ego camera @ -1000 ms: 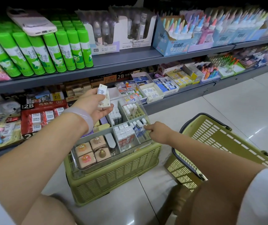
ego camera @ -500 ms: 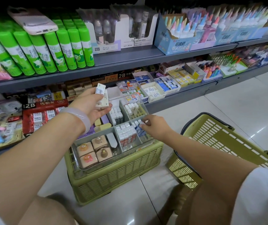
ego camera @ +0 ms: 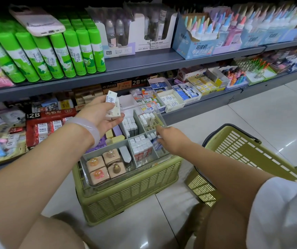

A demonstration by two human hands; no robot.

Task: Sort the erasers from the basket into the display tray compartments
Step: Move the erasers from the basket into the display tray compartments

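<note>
My left hand (ego camera: 102,114) grips small stack of white erasers (ego camera: 112,104), long axis upright, just above display tray (ego camera: 88,162) back-left. My right hand (ego camera: 169,139) nearer tray's right compartments, fingertips pinching blue-white eraser (ego camera: 156,143) there. Next slot likely below-right of left hand

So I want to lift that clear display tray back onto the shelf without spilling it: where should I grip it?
Judging by its shape, take the display tray by its two short end walls, one hand from each side, and lift it level. It sits open-topped across the green basket, compartments packed with upright erasers, so tilting would likely tip them. The right hand would first have to leave the compartment it reaches into.
</note>
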